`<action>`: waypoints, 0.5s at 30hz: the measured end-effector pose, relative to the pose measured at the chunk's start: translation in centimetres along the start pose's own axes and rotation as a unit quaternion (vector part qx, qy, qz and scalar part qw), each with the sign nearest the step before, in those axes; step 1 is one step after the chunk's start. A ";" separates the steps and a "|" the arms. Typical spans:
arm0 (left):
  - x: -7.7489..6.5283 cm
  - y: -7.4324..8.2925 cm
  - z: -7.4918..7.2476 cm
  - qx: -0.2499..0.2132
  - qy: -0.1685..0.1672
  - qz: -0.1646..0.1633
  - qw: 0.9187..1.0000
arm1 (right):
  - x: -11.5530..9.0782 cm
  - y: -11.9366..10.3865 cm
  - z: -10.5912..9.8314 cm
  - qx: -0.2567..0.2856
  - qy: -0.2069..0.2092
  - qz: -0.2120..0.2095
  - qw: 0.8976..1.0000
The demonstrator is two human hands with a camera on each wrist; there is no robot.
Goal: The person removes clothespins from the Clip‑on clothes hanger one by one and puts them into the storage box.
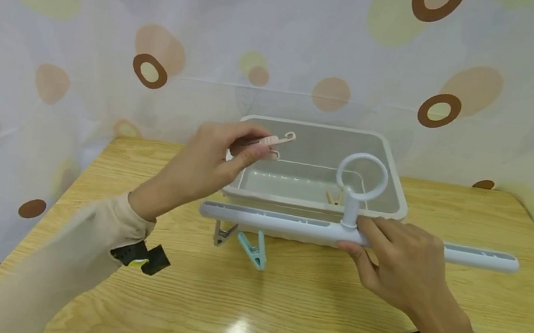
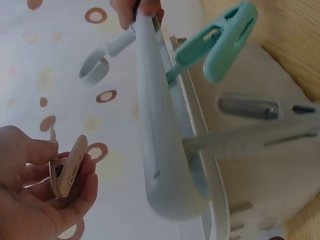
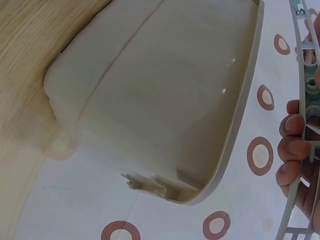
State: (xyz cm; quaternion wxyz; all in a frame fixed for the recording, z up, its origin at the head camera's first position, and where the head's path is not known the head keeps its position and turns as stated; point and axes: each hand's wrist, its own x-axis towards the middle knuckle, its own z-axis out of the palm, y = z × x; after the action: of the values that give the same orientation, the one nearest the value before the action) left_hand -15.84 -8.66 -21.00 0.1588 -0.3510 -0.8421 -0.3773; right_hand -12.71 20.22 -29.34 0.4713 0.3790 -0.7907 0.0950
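Note:
My left hand [image 1: 206, 159] pinches a pale pink clothespin [image 1: 267, 141] between thumb and fingers, above the left part of a plastic basket. In the left wrist view this clothespin [image 2: 67, 172] stands apart from the bar. My right hand [image 1: 402, 265] grips a light blue clip hanger [image 1: 278, 223] just right of its middle, holding the long bar level before the basket. A ring [image 1: 340, 170] on a short stem rises from the bar. From the bar's left half hang a grey clothespin [image 1: 221, 235] and a teal clothespin [image 1: 254, 252], side by side.
Behind the bar stands the grey-white basket [image 1: 397, 192] on a wooden table [image 1: 155, 313], with a small tan clothespin [image 1: 331, 198] inside. A white cloth [image 1: 289, 39] with brown and yellow spots hangs behind the table and along its sides.

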 end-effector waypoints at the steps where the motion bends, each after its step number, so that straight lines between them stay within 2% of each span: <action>1: 0.3 -0.3 -0.1 0.006 -0.004 -0.004 1.000 | 0.0 -0.1 -0.1 0.000 0.000 -0.001 1.000; 9: 2.6 -3.5 0.0 0.049 -0.057 -0.058 0.995 | -0.2 -0.1 -0.1 0.008 -0.008 -0.001 1.000; 13: 3.3 -4.8 0.6 0.064 -0.078 -0.091 0.991 | -0.4 0.3 0.1 0.008 -0.010 -0.002 1.000; 15: 3.4 -5.2 0.8 0.070 -0.087 -0.097 0.989 | -0.5 0.5 0.1 0.008 -0.008 -0.003 1.000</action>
State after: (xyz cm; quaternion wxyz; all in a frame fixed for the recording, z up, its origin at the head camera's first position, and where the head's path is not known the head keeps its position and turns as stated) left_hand -21.99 -8.87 -22.44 0.0722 -0.2868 -0.9073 -0.2989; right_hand -13.01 20.76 -29.68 0.4623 0.3857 -0.7926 0.0964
